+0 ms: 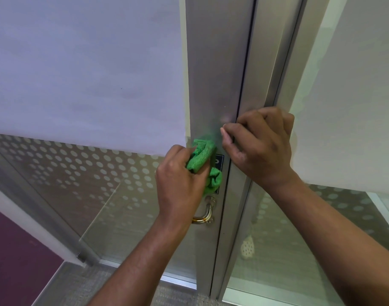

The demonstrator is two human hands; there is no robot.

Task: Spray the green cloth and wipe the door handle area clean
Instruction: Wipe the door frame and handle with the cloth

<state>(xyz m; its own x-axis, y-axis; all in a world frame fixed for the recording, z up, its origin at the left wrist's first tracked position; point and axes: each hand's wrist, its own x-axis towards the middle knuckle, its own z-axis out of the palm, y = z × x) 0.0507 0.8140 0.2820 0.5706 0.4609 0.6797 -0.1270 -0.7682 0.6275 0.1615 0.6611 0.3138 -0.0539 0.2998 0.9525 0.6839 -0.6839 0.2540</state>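
My left hand is closed around a bunched green cloth and presses it against the grey metal door stile, just above the door handle. The handle is a curved metal lever, partly hidden behind my left wrist. A small blue sign on the stile is mostly covered by the cloth. My right hand rests on the edge of the door, fingers curled around the gap between door and frame. No spray bottle is in view.
A white roller blind hangs over the glass door on the left, and another one covers the right panel. Frosted dots pattern the glass below. Grey carpet and a purple wall lie at the lower left.
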